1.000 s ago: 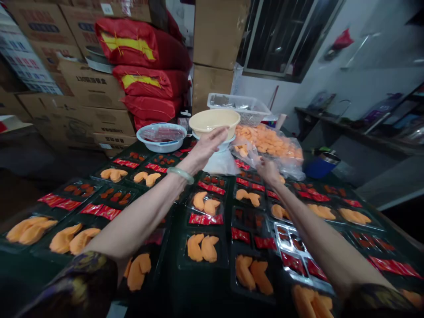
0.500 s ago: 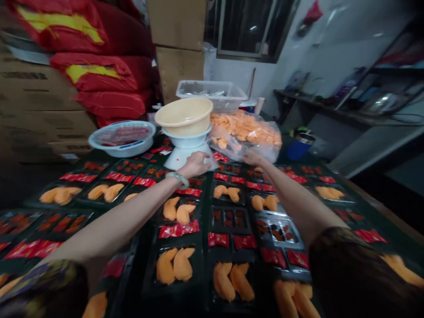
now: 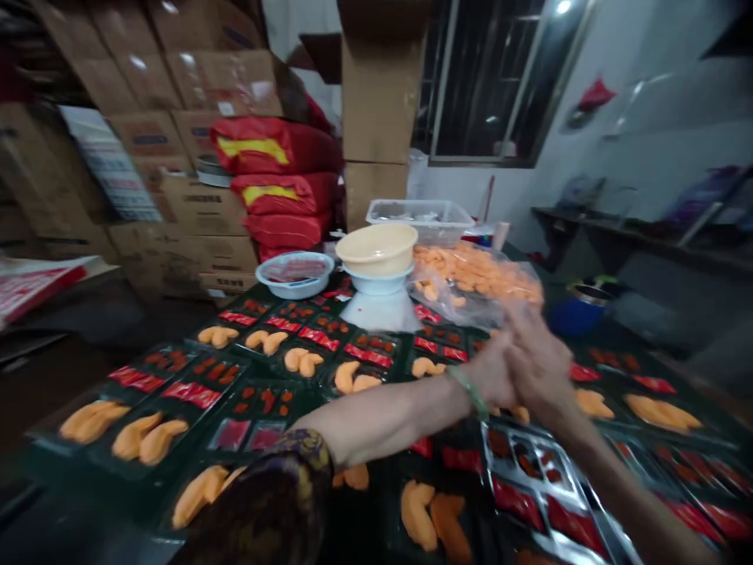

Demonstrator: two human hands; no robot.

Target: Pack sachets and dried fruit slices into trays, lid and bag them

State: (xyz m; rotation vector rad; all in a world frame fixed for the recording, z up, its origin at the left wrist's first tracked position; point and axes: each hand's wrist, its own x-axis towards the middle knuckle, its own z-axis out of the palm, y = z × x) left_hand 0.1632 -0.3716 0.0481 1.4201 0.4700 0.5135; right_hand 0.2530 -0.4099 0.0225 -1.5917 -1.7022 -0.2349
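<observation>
Black compartment trays (image 3: 227, 457) fill the dark green table (image 3: 82, 479) in rows, glossy; many hold two curved orange pieces (image 3: 416, 514) at the near end, red packets (image 3: 191, 392) across the middle and small brown pieces (image 3: 262, 402) in the far compartments. A silvery tray (image 3: 523, 482) lies beside the right forearm. The trays sit close together with slim dark gaps between their edges; bare tabletop shows along the near left border, and open room lies above the left-hand rows. The left hand (image 3: 494, 373), with a pale green bangle (image 3: 469, 392) at the wrist, and the right hand (image 3: 540, 362) meet above the trays toward the right, fingers bent; blur hides how far they are open and whether they hold anything. Trays lie below and around them. Just beyond is a clear bag (image 3: 471, 315) heaped with more orange pieces, beside a cream bowl (image 3: 376, 251) on a pale blue bowl (image 3: 380, 282); behind stands a white plastic basket (image 3: 452, 229).
</observation>
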